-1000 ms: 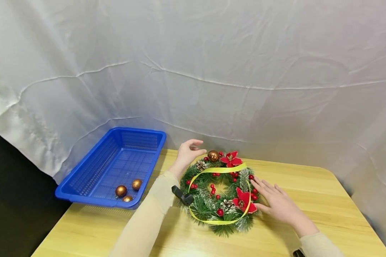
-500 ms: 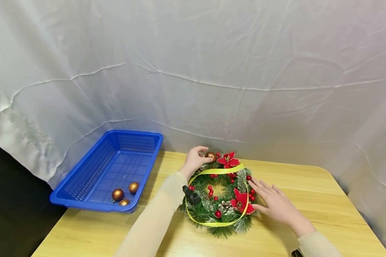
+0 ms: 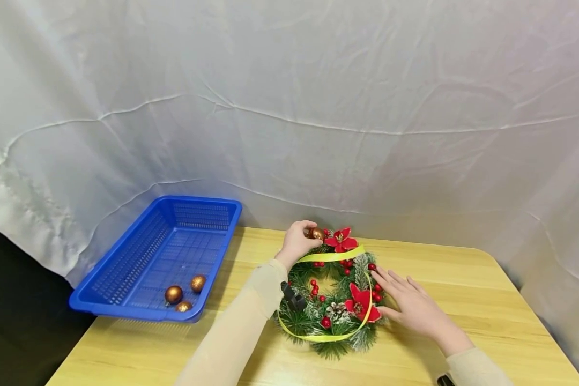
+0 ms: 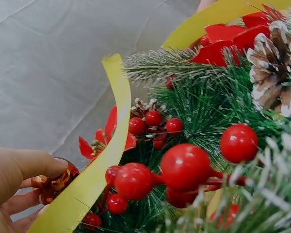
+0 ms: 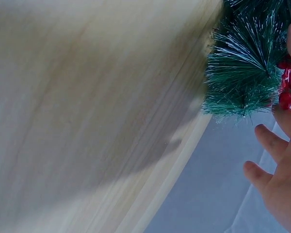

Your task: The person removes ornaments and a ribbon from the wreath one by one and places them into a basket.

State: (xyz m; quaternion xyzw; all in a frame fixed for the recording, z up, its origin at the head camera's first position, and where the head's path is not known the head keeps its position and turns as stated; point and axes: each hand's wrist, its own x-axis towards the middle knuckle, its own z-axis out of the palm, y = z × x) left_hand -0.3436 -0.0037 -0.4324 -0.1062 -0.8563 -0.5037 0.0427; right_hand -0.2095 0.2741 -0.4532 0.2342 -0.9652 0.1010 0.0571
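Note:
A green Christmas wreath [image 3: 299, 320] with red berries, pinecones and red poinsettias [image 3: 341, 240] lies on the table. At its far left edge my left hand [image 3: 296, 244] pinches a shiny copper bauble [image 3: 317, 234] between thumb and fingers. In the left wrist view the bauble [image 4: 56, 183] shows beside the thumb, partly behind a yellow ribbon [image 4: 99, 177]. That ribbon loops over the top of the wreath. My right hand [image 3: 412, 303] rests with fingers spread at the wreath's right side, fingertips at the red berries [image 5: 287, 87].
To the left, a blue plastic basket [image 3: 156, 199] stands on the wooden table [image 3: 468, 289], overhanging its left side. Inside its near corner sit copper baubles [image 3: 173, 294]. A pale grey curtain [image 3: 318, 107] hangs close behind the table.
My left hand has moved right and closed its fingers around the copper bauble at the top of the wreath. The right hand stays at the wreath's right side. The view has shifted slightly.

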